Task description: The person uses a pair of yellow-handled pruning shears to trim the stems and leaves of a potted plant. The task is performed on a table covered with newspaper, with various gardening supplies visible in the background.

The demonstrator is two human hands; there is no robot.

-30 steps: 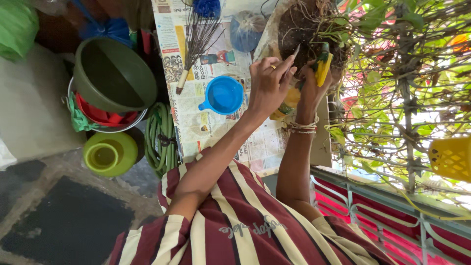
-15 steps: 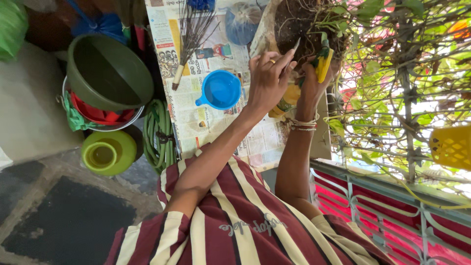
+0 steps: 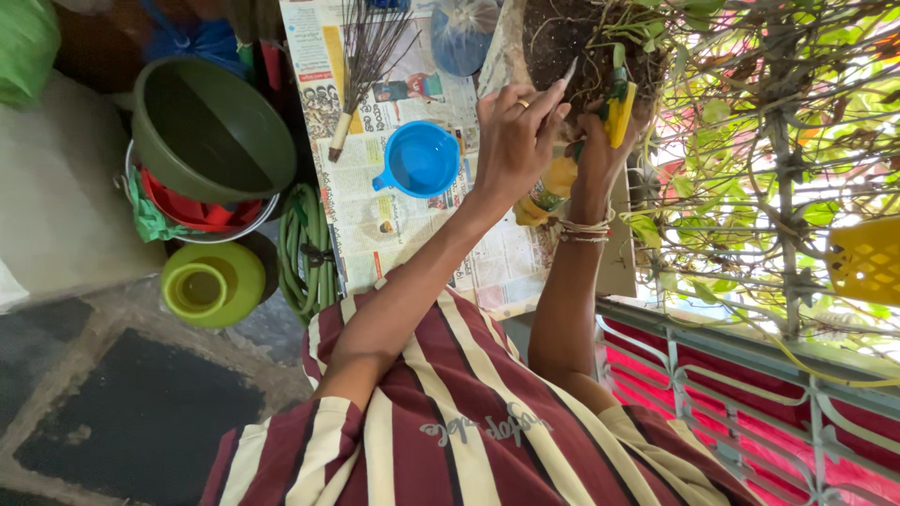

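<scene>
My left hand (image 3: 511, 141), a ring on one finger, is shut on a thin grey pointed blade (image 3: 568, 71) whose tip touches the dark root ball (image 3: 562, 33) of a plant. Beside it, my right hand (image 3: 592, 155), with bangles at the wrist, grips a yellow-handled cutting tool (image 3: 620, 111) pressed against the same soil and roots. Both hands work close together at the top of the view. A yellow bottle (image 3: 548, 187) lies partly hidden under my wrists.
Newspaper (image 3: 375, 225) covers the surface, bearing a blue cup (image 3: 422, 157), a twig brush (image 3: 366, 66) and a tied plastic bag (image 3: 459, 37). To the left are a green bowl (image 3: 211, 126), coiled hose (image 3: 305, 253) and lime pot (image 3: 211, 281). Tangled vines, a yellow basket (image 3: 862, 262) and railing (image 3: 750, 375) are right.
Both hands have stayed at the root ball, shifting slightly upward in the view; the blade and the yellow tool remain in the same grips.
</scene>
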